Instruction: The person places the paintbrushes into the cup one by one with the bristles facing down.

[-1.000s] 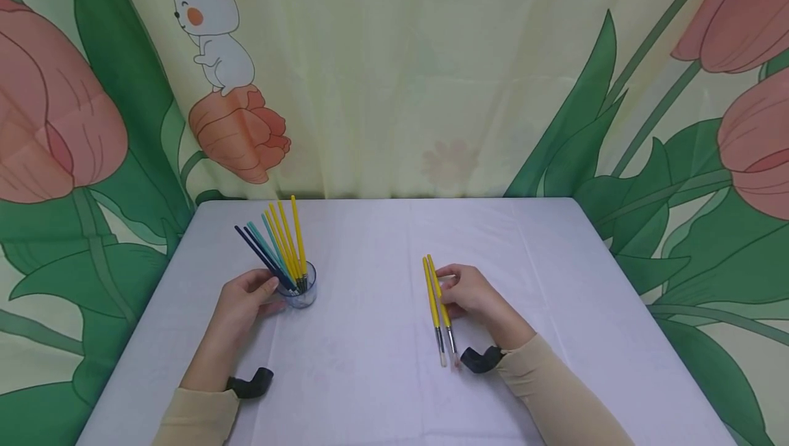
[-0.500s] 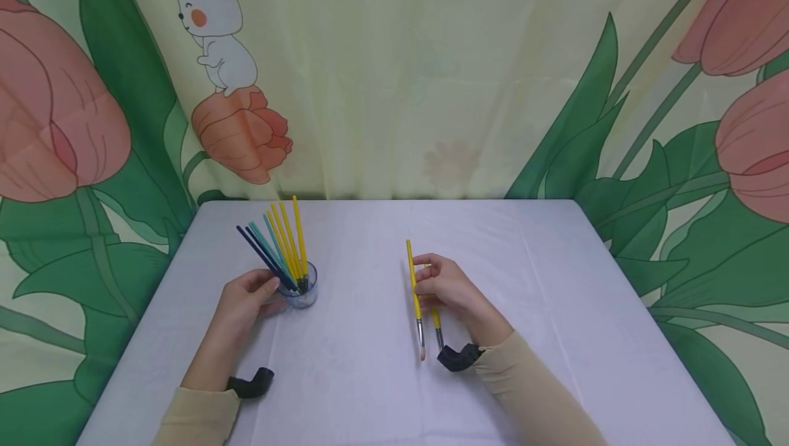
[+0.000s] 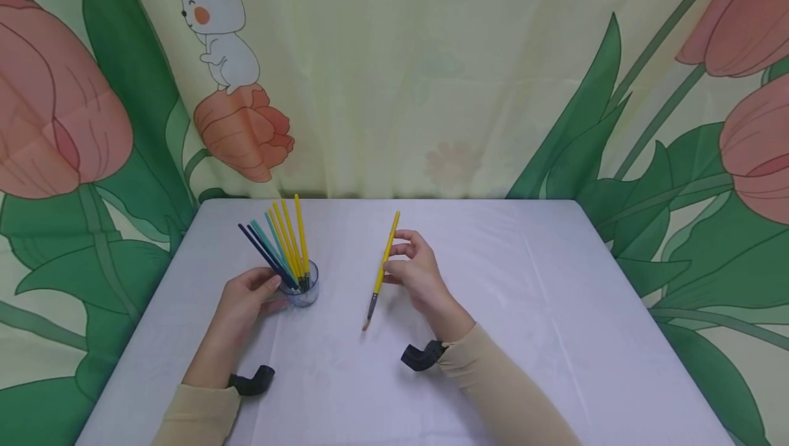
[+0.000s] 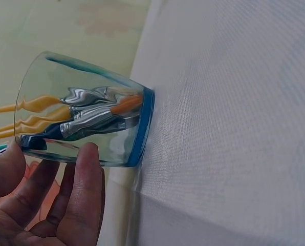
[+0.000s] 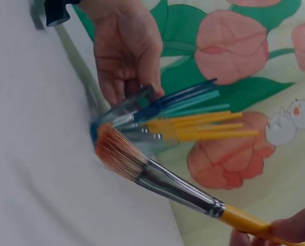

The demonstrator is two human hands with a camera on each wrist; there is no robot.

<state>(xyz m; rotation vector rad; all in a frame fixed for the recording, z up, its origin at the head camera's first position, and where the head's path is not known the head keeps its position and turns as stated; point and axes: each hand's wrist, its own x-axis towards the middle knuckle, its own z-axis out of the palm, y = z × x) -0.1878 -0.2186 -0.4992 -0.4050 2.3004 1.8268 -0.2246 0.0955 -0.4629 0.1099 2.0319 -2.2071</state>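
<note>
A clear glass cup with a blue base (image 4: 146, 128) stands upright on the table, holding several paintbrushes. Their handles are dark blue (image 3: 255, 246), teal (image 3: 265, 240) and yellow (image 3: 300, 230), leaning left, bristles down. My left hand (image 3: 245, 296) holds the cup's left side, thumb near the rim. To the right of the cup, my right hand (image 3: 424, 283) pinches a yellow-handled paintbrush (image 3: 389, 246) above the table. Its tan bristles (image 5: 121, 154) point down; a silver ferrule (image 5: 180, 189) joins them to the handle. No second brush shows in this hand now.
The table (image 3: 333, 391) has a white cloth. Behind it hangs a pale curtain (image 3: 394, 90) printed with tulips and a white rabbit. Each wrist bears a black mount (image 3: 253, 381).
My right hand has moved left toward the cup, and its brush has tilted with the bristles leftward. Two yellow brushes showed earlier; one shows now. My left hand stays at the cup.
</note>
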